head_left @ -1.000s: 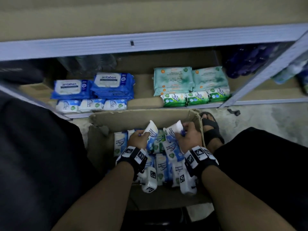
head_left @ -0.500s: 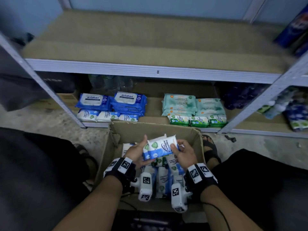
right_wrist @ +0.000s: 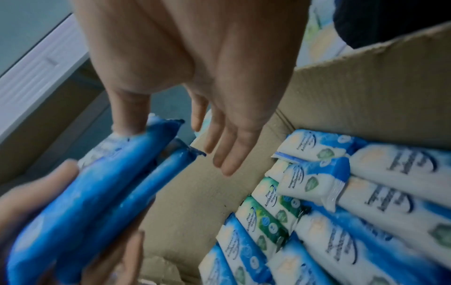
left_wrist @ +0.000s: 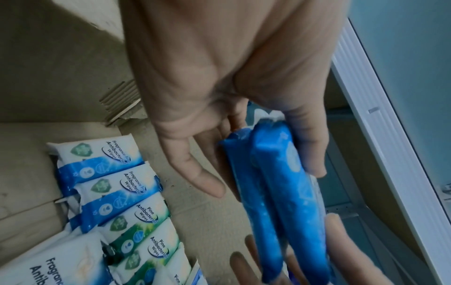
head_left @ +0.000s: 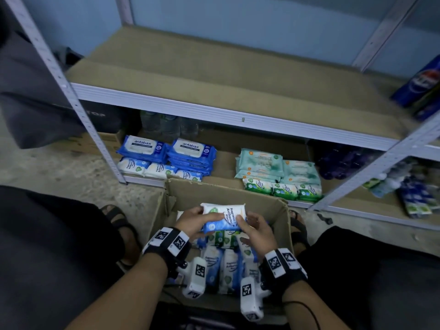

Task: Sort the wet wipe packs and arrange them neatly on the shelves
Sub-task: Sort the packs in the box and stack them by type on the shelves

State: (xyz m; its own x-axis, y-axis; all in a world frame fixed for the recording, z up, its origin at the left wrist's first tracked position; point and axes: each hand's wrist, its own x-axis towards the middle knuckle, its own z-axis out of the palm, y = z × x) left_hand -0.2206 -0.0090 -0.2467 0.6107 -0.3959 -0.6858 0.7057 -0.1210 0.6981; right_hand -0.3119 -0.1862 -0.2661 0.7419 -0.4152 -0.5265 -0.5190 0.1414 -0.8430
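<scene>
Two blue-and-white wet wipe packs (head_left: 223,217) are stacked flat together just above the open cardboard box (head_left: 226,191). My left hand (head_left: 197,216) grips their left end, with the thumb (left_wrist: 310,146) on one face and fingers behind the packs (left_wrist: 275,192). My right hand (head_left: 256,228) holds the right end. Its thumb (right_wrist: 129,113) lies on the top pack (right_wrist: 102,183), while the longer fingers (right_wrist: 227,154) stretch out straight below, clear of the packs. More blue packs (left_wrist: 102,160) and green pine packs (left_wrist: 141,217) stand on edge in the box.
The bottom shelf holds blue Antabax packs (head_left: 190,150), small blue-white packs (head_left: 152,167), teal packs (head_left: 259,160) and small green packs (head_left: 283,189). The board of the shelf above (head_left: 214,75) is bare. A grey shelf post (head_left: 71,96) rises at left. My sandalled feet (head_left: 297,225) flank the box.
A second ago each hand was drawing a pack from the box. The two packs are now pressed together and lifted slightly, and my head has tilted up toward the shelves.
</scene>
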